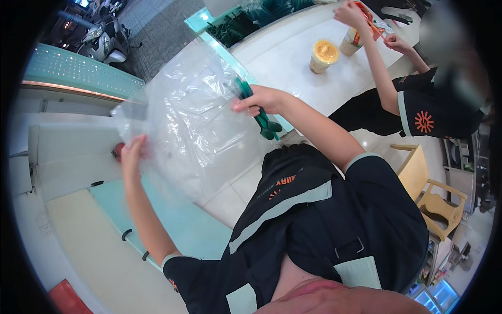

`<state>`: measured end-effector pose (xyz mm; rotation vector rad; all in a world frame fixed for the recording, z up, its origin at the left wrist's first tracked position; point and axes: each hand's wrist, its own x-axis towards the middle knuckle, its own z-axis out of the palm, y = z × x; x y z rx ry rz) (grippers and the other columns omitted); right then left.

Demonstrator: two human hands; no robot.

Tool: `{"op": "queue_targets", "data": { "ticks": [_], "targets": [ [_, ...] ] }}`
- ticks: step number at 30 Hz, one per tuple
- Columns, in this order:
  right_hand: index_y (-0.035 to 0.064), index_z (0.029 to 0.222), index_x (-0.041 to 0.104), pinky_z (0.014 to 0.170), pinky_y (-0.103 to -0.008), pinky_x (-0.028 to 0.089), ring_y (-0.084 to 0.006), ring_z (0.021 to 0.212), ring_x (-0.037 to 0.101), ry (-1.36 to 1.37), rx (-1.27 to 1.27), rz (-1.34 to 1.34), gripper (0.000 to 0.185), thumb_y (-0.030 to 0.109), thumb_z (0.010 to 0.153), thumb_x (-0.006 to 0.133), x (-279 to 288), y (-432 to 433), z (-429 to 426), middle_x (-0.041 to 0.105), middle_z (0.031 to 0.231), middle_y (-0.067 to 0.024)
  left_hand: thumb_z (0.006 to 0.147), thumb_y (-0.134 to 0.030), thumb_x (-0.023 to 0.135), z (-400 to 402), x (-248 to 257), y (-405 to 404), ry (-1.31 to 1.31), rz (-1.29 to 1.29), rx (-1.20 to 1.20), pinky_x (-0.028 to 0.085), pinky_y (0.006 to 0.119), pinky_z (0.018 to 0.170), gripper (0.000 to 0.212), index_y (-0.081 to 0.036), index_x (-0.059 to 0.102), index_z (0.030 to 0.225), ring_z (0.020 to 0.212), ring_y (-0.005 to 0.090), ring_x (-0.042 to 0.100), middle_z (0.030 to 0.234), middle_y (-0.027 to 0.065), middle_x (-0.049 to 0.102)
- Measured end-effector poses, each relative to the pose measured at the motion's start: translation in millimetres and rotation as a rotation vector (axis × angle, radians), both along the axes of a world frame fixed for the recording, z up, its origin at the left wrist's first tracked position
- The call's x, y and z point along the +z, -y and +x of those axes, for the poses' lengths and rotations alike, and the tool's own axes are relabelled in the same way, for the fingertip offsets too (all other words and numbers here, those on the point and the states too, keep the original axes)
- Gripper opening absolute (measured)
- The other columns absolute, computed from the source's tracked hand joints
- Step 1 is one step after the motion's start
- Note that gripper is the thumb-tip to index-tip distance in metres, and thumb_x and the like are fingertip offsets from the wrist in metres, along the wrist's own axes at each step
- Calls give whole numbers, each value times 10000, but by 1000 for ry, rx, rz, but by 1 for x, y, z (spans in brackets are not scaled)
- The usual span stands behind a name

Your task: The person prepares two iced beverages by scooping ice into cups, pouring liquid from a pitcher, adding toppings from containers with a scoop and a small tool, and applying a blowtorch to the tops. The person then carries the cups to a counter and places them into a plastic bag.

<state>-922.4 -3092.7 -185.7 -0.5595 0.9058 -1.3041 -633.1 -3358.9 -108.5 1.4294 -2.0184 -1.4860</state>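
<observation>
A large clear plastic bag (196, 110) hangs spread out in front of me, creased and shiny. My left hand (134, 151) pinches its near-left edge and is slightly blurred. In my right hand (261, 100) is a bunch of dark green plastic spoons (268, 125), their bowls pointing down toward my apron. The right fingers lie against the bag's right side; whether they grip it too, I cannot tell. Behind the bag's left edge shows a small round red object (117, 152).
A white counter (274, 59) carries a cup with a yellow topping (324, 57) and a second cup (350, 42). A co-worker (431, 106) handles something red there. A wooden chair (427, 188) stands at right, a mint-green panel (164, 212) at lower left. Scooters (104, 39) are outside.
</observation>
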Motion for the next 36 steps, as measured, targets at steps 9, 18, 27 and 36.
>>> {"op": "queue_targets", "data": {
  "ticks": [9, 18, 27, 36],
  "targets": [
    [47, 654, 515, 546, -322, 401, -186, 579, 497, -784, -506, 25, 400, 318, 662, 810, -13, -25, 60, 491, 627, -60, 917, -285, 564, -109, -88, -149, -347, 278, -502, 440, 270, 778, 301, -5, 592, 1025, 859, 143, 591, 904, 53, 642],
    [-14, 757, 539, 592, -285, 403, -128, 669, 485, -944, -568, -112, 265, 174, 774, 724, 10, -62, 49, 496, 699, -55, 940, -203, 519, -129, -89, -205, -660, 901, -114, 441, 249, 723, 186, -36, 570, 1004, 703, 103, 536, 738, -6, 564],
    [-14, 774, 575, 492, -262, 355, -60, 563, 401, -699, -1028, 232, 231, 190, 835, 663, 1, -107, -1, 472, 565, -15, 877, -134, 512, -148, -33, -119, -844, 783, 52, 200, 218, 452, 516, 86, 385, 1326, 481, 46, 212, 568, -77, 218],
    [-26, 776, 611, 568, -409, 433, -331, 585, 573, -951, -632, 348, 282, 254, 761, 639, -23, -141, -19, 573, 623, -185, 757, -13, 640, -219, 45, -124, -414, 20, -392, 237, 194, 497, 462, 45, 552, 1207, 548, 27, 314, 608, -81, 365]
  ]
}}
